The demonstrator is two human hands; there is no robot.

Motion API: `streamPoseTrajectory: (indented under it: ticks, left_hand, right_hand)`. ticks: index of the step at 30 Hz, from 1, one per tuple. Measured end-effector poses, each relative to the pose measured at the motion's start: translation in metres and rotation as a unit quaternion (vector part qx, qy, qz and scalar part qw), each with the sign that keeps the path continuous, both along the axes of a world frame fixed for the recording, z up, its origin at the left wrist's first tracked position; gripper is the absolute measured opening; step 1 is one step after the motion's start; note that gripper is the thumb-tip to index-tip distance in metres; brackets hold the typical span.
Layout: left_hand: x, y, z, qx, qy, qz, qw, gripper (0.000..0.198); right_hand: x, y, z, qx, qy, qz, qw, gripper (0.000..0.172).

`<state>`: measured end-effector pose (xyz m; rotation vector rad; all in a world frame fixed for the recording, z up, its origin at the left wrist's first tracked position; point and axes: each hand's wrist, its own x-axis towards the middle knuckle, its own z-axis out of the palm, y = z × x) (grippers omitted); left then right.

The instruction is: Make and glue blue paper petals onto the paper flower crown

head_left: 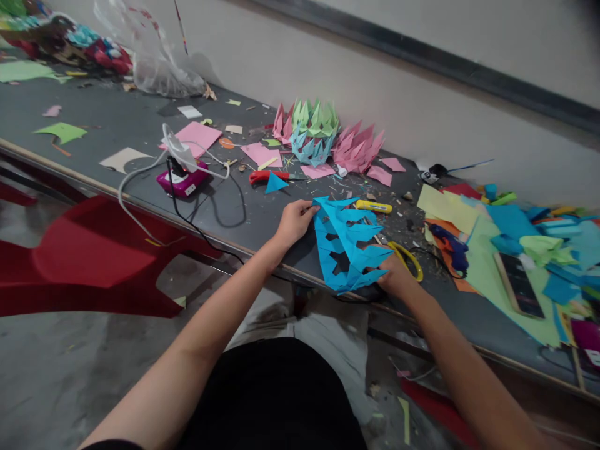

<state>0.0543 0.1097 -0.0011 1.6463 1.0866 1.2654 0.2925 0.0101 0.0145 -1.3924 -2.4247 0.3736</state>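
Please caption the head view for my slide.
A blue paper crown, pinched by the left hand, partly hides the right hand.

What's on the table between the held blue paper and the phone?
From the blue paper to the phone, the head view shows yellow scissors, a glue gun and paper sheets.

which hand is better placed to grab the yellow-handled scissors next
Probably the right hand: the yellow-handled scissors lie just beside it, while the left hand pinches the opposite end of the blue paper crown.
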Motion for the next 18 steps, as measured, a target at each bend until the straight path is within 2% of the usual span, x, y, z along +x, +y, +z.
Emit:
streamPoseTrajectory:
  ticks: [4,9,15,18]
  left_hand:
    - [0.000,-0.001,0.001,-0.001,0.005,-0.001,1.000,0.023]
    - [0.000,-0.002,0.002,0.002,0.008,0.000,1.000,0.023]
    - [0.001,-0.003,0.002,0.006,0.008,-0.002,1.000,0.022]
    - [0.001,-0.003,0.002,0.007,0.008,-0.001,1.000,0.020]
  right_hand:
    - [0.000,0.005,0.003,-0.046,0.050,-0.038,0.997,0.025]
    - [-0.005,0.015,0.008,-0.063,0.070,-0.058,0.994,0.022]
    - [-0.004,0.019,0.012,-0.091,0.019,-0.025,0.995,0.012]
    - [-0.007,0.021,0.003,-0.093,-0.005,-0.059,0.994,0.013]
